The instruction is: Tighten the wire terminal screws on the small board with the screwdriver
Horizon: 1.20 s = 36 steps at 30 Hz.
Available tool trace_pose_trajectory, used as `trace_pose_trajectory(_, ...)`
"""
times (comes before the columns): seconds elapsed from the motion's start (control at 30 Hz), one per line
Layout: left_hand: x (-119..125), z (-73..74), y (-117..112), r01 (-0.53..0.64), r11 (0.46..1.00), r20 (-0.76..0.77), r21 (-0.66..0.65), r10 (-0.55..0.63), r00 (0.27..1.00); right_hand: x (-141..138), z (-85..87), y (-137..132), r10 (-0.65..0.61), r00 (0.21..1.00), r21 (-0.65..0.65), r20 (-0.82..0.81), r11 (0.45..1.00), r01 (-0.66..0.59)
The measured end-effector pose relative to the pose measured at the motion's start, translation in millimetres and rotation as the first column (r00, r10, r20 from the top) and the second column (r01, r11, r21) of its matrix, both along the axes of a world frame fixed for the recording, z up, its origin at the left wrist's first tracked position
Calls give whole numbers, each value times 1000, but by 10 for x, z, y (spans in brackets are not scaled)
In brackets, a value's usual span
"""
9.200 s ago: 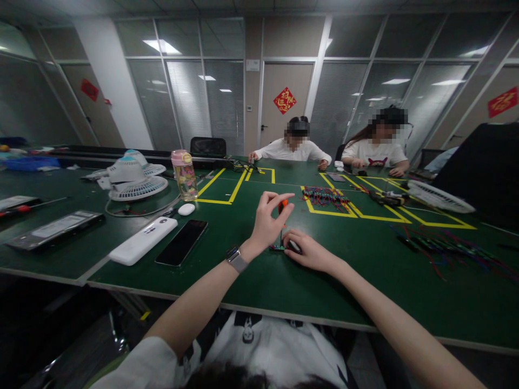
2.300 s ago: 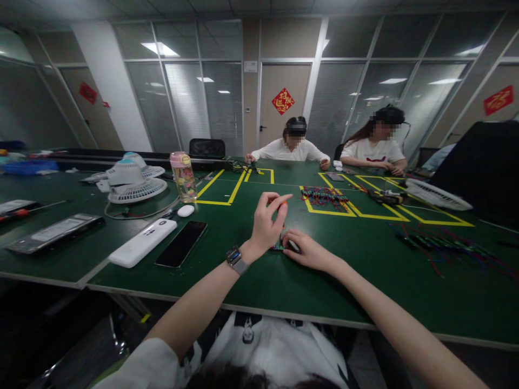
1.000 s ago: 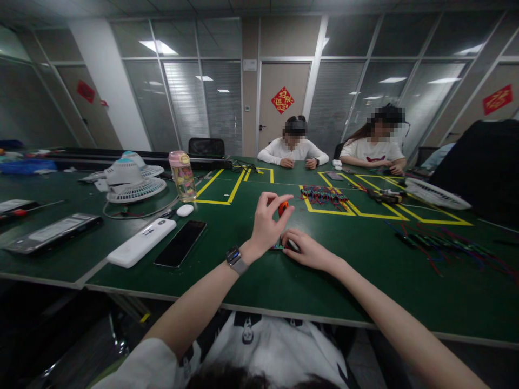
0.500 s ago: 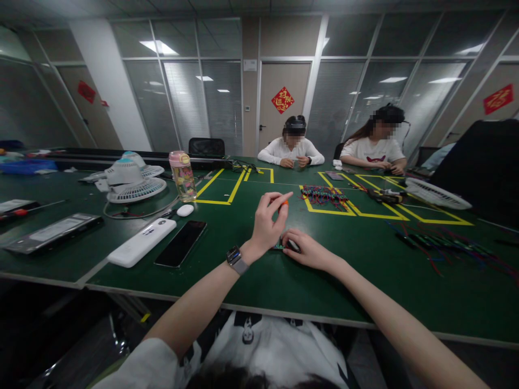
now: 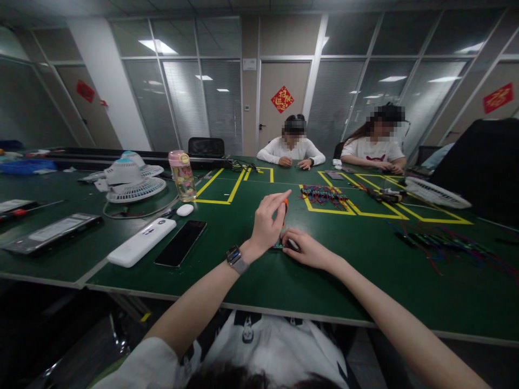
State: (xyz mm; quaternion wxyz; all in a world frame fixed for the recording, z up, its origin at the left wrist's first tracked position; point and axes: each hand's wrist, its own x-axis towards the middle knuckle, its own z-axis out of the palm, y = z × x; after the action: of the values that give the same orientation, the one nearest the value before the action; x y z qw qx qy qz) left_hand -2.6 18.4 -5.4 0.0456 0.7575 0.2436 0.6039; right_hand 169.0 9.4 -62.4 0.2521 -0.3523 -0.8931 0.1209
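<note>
My left hand, with a watch on its wrist, is raised over the table with its fingers closed around an upright tool. Only the orange handle shows beside the fingers; it looks like a screwdriver. Its lower part is hidden behind the hand. Below it, a small green circuit board lies on the table. My right hand rests low with its fingers closed on the board's right side. A dark piece shows under those fingers, too covered to name.
Wired circuit boards lie inside yellow tape, and more wired boards sit at right. To the left are a phone, a white power bank, a hard drive, a bottle and fans. Two people sit opposite.
More of the orange handle shows beside my left fingers, which have shifted slightly. My right hand stays on the board. The hands of the person opposite have moved apart.
</note>
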Motion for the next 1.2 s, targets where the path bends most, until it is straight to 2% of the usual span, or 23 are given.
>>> trace_pose_trajectory(0.1,7,-6,19,8,1000,21,-10,-8,1000,6,-3,2,-4,1000,-1,7,1000,4)
trace_pose_trajectory(0.27,11,4,6,-84,996,32,-6,84,996,18,-16,8,0,1000,1,-3,1000,0)
trace_pose_trajectory(0.5,4,-14,21,25,999,-18,-30,-26,1000,10,-7,7,-1,1000,1,-1,1000,1)
trace_pose_trajectory(0.63,13,-19,39,1,1000,9,-20,-1,1000,-1,7,-5,-10,1000,-6,4,1000,10)
trace_pose_trajectory(0.83,-7,0,-12,-105,994,32,1,105,994,1,12,-7,-11,1000,-4,3,1000,11)
trace_pose_trajectory(1.07,-2,17,12,-2,1000,42,-15,3,999,4,1,-2,-12,1000,-3,9,1000,12)
trace_pose_trajectory(1.2,3,18,13,-59,998,60,3,59,996,-3,6,-9,-20,1000,-8,17,1000,20)
